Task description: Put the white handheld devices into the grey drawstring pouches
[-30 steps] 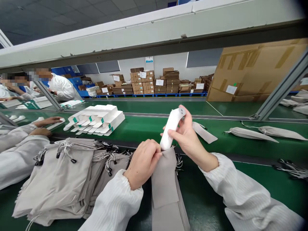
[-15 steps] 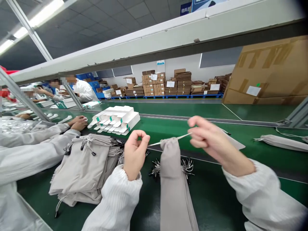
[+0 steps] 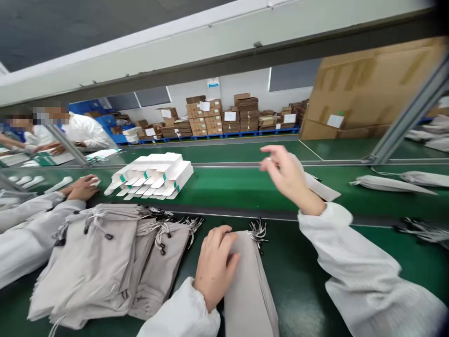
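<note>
My left hand lies over the upper left edge of a stack of grey drawstring pouches, fingers bent slightly and thumb apart. White cords with black tips stick out at the stack's upper right corner; any on the left are hidden by the hand. My right hand is raised over the green belt, fingers loosely curled and apart, with nothing visible in them. Just behind its wrist, a grey pouch lies on the belt, partly covered. Left of my left hand is a larger pile of grey pouches.
White open-ended boxes are stacked on the belt. A co-worker's hands rest at the left. Cinched pouches and a bundle of cords lie at the right. A metal post and overhead beam frame the station.
Both hands have let go of the cord they held taut. The left hand has come down onto the stack; the right remains raised. The gathered pouch top no longer shows. The view has shifted right.
</note>
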`<state>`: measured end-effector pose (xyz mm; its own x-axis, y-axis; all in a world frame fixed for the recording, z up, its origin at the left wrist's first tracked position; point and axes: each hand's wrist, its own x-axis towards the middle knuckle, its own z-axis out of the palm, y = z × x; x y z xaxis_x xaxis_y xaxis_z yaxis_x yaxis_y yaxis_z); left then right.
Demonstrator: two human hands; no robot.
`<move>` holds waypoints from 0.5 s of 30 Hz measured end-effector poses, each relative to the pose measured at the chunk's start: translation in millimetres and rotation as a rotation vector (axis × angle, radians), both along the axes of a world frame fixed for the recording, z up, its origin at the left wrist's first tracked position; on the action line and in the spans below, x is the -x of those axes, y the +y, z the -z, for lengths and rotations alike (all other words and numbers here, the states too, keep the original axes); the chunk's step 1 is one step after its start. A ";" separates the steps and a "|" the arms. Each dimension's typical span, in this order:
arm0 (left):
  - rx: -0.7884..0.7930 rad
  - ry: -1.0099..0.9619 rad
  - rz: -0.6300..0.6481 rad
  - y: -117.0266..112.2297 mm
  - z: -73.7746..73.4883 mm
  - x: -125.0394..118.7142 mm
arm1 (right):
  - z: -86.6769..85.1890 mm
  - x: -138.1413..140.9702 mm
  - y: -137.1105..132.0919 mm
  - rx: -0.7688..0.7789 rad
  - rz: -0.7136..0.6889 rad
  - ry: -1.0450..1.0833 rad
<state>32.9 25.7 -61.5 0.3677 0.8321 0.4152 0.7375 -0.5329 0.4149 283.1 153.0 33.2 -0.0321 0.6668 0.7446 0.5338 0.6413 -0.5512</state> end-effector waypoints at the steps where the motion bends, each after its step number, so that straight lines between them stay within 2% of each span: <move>1: -0.017 0.055 0.017 2.4 5.9 1.0 | 1.9 4.3 0.3 0.026 -0.053 -0.065; 6: -0.180 0.173 0.132 19.0 26.1 4.3 | 2.7 18.3 -9.2 0.061 -0.230 -0.227; 9: -0.258 0.201 0.163 30.5 32.8 6.4 | 4.9 -4.8 -19.8 0.127 -0.217 -0.305; 11: -0.276 0.212 0.191 36.8 36.5 8.1 | 8.9 -37.8 -35.9 0.238 -0.049 -0.426; 13: -0.272 0.219 0.213 41.4 40.3 10.2 | 15.9 -81.4 -61.3 0.382 0.225 -0.539; 15: -0.263 0.218 0.226 45.1 44.3 12.7 | 26.6 -130.1 -93.6 0.509 0.515 -0.560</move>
<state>20.2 70.8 -105.8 0.6322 0.5957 0.4955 0.6448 -0.7591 0.0900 413.2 59.5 6.6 0.0928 0.9422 0.3218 0.9609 0.0000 -0.2769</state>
